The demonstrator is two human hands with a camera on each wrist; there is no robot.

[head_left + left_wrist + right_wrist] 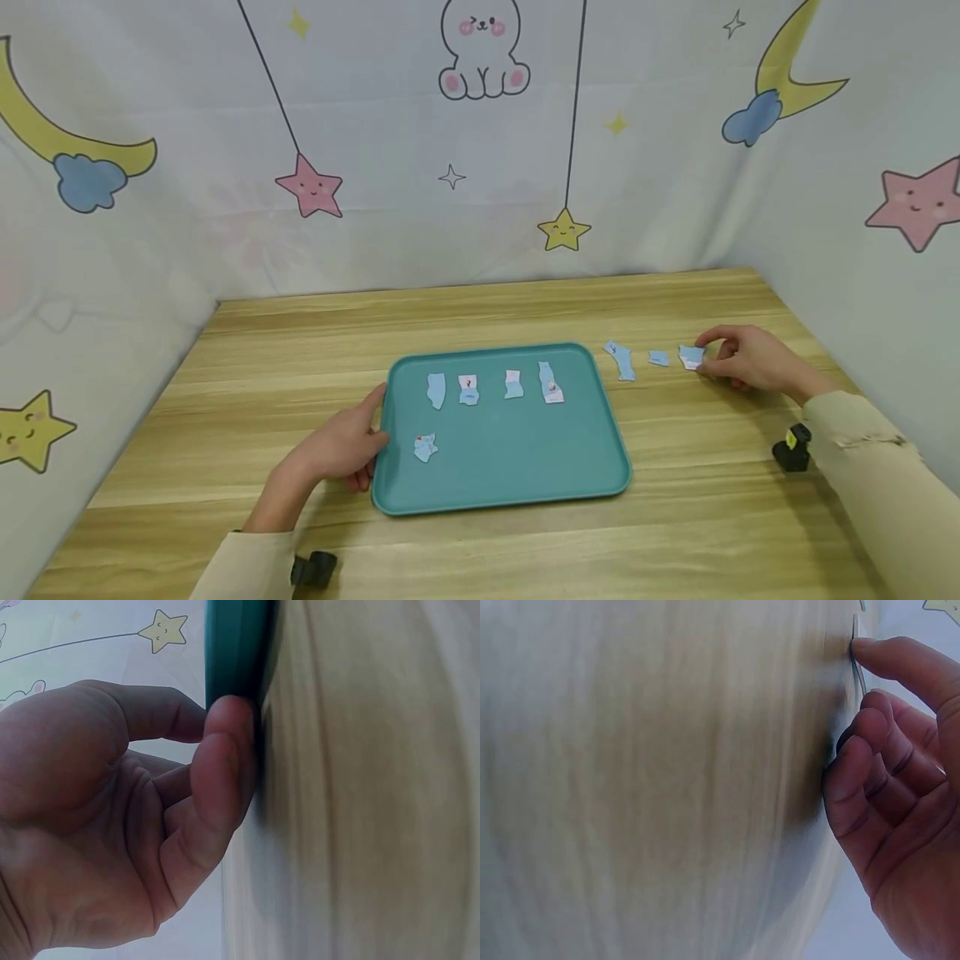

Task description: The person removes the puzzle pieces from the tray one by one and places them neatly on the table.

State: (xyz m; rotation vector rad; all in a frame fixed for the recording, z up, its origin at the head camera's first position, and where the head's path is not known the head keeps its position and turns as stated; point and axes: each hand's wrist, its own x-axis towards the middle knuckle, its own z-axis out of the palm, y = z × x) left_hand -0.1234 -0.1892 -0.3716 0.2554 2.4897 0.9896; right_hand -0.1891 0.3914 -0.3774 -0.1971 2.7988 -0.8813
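My left hand [341, 442] holds the left rim of a teal tray [510, 462], thumb and index finger at the edge, other fingers curled by its side; the left wrist view shows the fingertips against the tray wall [232, 652]. On the tray lie several irregular light-blue paper pieces, among them a tall one [550, 383] and a small cluster [425, 447] at lower left. Right of the tray, my right hand [753, 358] pinches a blue-and-white paper piece [691, 357] between thumb and index finger. In the right wrist view this piece [857, 660] appears edge-on, slightly bent.
Two more paper pieces lie on the wooden table [712, 467] between tray and right hand: a long one [620, 361] and a small one [658, 357]. A printed white curtain [390, 225] encloses the back and sides. Black wrist devices [792, 448] sit by both sleeves.
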